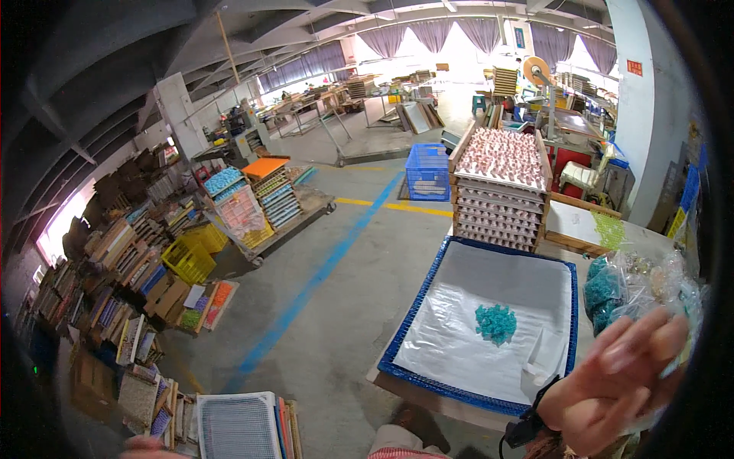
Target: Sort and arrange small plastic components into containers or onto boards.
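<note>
On the table to my right, a blue plastic tray (573,306) is lined with a white sheet (451,321). A small heap of teal pieces (496,324) lies on that sheet, and the lining is creased at its near right corner. My right hand (615,379), with a black band at its wrist, hovers past the tray's near right corner. Its fingers are loosely bent and apart, slightly blurred, with nothing visible in them. Beyond it are clear plastic bags (638,283), some with teal pieces. Only a blurred sliver of my left hand (153,449) shows at the lower left edge.
A tall stack of trays with pinkish pieces (501,157) stands behind the blue tray, beside a blue crate (427,172). A loaded cart (264,199), yellow crates (189,258) and many stacked boards line the left. A white mesh tray (238,424) is near my feet.
</note>
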`<state>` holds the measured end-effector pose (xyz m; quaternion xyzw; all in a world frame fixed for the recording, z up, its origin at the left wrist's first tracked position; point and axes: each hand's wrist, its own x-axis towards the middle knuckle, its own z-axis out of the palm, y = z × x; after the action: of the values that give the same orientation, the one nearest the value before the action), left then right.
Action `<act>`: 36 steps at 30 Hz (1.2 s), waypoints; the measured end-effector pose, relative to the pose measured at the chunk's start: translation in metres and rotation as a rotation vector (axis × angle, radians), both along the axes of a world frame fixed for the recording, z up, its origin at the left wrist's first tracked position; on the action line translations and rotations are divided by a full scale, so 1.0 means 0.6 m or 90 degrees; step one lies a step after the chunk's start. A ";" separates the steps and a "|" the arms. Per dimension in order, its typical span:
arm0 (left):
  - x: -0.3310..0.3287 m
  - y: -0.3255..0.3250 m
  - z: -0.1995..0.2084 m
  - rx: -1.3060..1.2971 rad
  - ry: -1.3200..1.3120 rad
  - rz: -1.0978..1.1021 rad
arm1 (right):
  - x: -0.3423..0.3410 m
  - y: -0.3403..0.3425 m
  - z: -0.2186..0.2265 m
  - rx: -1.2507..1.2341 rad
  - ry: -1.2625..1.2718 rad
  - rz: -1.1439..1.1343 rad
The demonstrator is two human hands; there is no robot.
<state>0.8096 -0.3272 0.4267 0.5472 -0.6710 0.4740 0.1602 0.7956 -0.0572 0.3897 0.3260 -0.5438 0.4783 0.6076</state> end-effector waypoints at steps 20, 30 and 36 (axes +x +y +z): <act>-0.102 -0.598 -0.561 0.994 0.031 -0.851 | -0.346 -0.540 -0.315 0.307 -0.539 0.432; -0.295 -0.737 -0.544 0.964 -0.117 -0.612 | -0.575 -0.665 -0.382 0.344 -0.575 0.361; -0.537 -0.715 -0.583 1.105 -0.139 -0.670 | -0.762 -0.657 -0.460 0.280 -0.698 0.343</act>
<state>0.4872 -0.7563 0.0771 0.0641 -0.9493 -0.2590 -0.1660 0.3385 -0.4517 0.1136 0.2761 -0.7597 0.5885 0.0199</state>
